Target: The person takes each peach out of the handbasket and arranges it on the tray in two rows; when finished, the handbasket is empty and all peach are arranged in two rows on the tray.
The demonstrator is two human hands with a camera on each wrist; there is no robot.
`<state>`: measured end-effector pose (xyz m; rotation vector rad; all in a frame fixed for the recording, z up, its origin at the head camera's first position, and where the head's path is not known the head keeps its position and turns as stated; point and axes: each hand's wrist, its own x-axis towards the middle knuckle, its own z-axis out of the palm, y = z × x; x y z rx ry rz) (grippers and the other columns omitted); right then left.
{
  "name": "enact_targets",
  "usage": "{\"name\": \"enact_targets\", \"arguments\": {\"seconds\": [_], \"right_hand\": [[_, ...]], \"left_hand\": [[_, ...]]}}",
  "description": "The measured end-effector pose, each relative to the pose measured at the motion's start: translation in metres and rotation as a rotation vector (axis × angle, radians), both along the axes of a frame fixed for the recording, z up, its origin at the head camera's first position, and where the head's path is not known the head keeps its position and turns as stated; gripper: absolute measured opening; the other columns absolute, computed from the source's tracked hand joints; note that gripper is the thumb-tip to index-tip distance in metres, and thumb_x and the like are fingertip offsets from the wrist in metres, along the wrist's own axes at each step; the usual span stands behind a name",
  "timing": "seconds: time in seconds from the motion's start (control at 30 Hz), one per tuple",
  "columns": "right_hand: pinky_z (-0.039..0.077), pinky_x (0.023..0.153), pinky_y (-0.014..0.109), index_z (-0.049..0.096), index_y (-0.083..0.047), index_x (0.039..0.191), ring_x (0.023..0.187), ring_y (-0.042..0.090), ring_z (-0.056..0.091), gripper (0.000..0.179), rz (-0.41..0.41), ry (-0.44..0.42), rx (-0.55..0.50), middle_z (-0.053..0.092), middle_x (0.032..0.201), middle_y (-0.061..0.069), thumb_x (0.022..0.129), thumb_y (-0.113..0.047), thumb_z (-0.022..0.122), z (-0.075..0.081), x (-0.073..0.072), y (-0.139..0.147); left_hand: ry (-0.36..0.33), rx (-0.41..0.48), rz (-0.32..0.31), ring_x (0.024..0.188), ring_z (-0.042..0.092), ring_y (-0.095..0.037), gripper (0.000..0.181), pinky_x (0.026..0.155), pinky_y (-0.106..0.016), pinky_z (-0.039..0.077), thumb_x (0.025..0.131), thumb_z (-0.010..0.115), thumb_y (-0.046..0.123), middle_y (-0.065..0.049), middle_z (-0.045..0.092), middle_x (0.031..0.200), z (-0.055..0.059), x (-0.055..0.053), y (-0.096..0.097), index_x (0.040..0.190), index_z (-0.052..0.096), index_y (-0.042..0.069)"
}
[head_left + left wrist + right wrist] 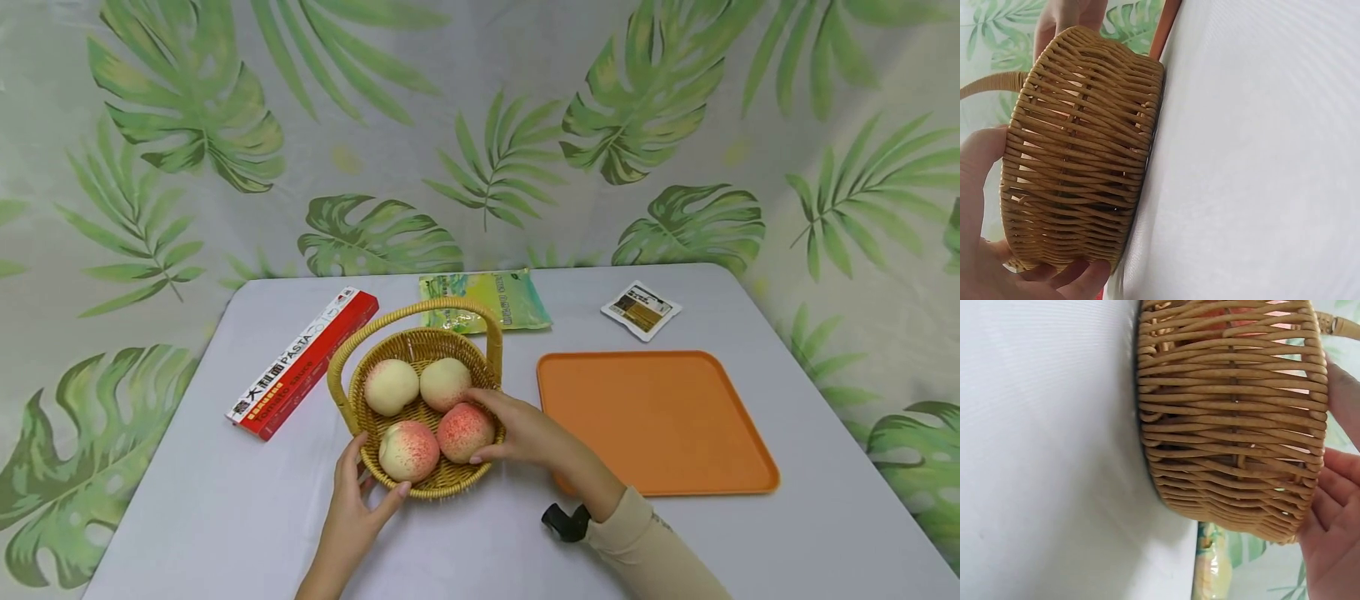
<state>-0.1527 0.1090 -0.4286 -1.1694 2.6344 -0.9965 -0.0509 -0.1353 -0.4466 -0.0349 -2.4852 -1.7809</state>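
Note:
A wicker basket [431,493] with an arched handle stands on the white table and holds several peaches. My left hand [358,504] grips its front left side, thumb at the rim and fingers along the woven wall [1079,156]. Over the right rim reaches my right hand [525,429], its thumb and fingers curled around the red peach [463,432] at the right. Beside that one lies a pale peach with a red blush [408,451]. Two paler peaches [392,387] sit toward the back of the basket. The right fingertips are hidden in the right wrist view.
To the left lies a red and white pasta box [303,362]. Behind the basket is a green and yellow packet [510,300]. An orange tray [652,425] lies at the right, with a small white sachet [642,310] beyond it.

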Motion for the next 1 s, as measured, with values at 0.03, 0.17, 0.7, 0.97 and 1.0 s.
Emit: {"name": "enact_targets", "arguments": {"seconds": [0.03,0.17,0.7,0.97,1.0], "right_hand": [[0.037,0.096,0.035,0.038,-0.006,0.134,0.117,0.018,0.043,0.081,0.002,-0.009,0.009,0.045,0.129,0.008,0.07,-0.036,0.076,0.001,0.0,0.0],[0.037,0.095,0.033,0.04,-0.007,0.133,0.116,0.017,0.043,0.077,0.015,-0.032,0.038,0.046,0.128,0.006,0.07,-0.035,0.076,0.002,-0.002,-0.001],[0.033,0.099,0.035,0.046,-0.011,0.131,0.121,0.019,0.039,0.066,0.074,-0.043,0.149,0.045,0.13,0.006,0.073,-0.024,0.075,0.01,-0.008,-0.013],[0.036,0.096,0.036,0.048,-0.011,0.13,0.118,0.021,0.041,0.064,0.061,-0.015,0.148,0.046,0.129,0.008,0.073,-0.022,0.075,0.009,-0.006,-0.017],[0.037,0.096,0.036,0.048,-0.011,0.13,0.117,0.021,0.042,0.063,0.063,-0.008,0.139,0.046,0.128,0.008,0.073,-0.021,0.075,0.009,-0.006,-0.017]], "left_hand": [[-0.005,-0.001,0.001,0.12,0.031,-0.04,0.086,0.096,-0.045,0.034,0.077,0.073,0.015,-0.023,0.017,0.138,-0.002,-0.001,-0.001,0.139,0.016,0.0],[-0.02,-0.012,0.001,0.121,0.03,-0.038,0.088,0.096,-0.043,0.034,0.076,0.073,0.02,-0.02,0.016,0.14,-0.016,-0.004,-0.004,0.14,0.014,0.004],[-0.02,0.002,0.001,0.119,0.032,-0.037,0.087,0.096,-0.043,0.035,0.077,0.073,0.016,-0.021,0.016,0.139,-0.012,-0.003,-0.002,0.14,0.014,0.003],[-0.014,0.007,0.004,0.117,0.032,-0.038,0.082,0.095,-0.045,0.034,0.078,0.071,0.011,-0.023,0.017,0.137,0.01,0.003,0.004,0.137,0.016,-0.002],[-0.015,0.008,0.004,0.117,0.032,-0.038,0.082,0.096,-0.045,0.034,0.078,0.071,0.011,-0.023,0.017,0.137,0.01,0.003,0.004,0.137,0.016,-0.002]]}}
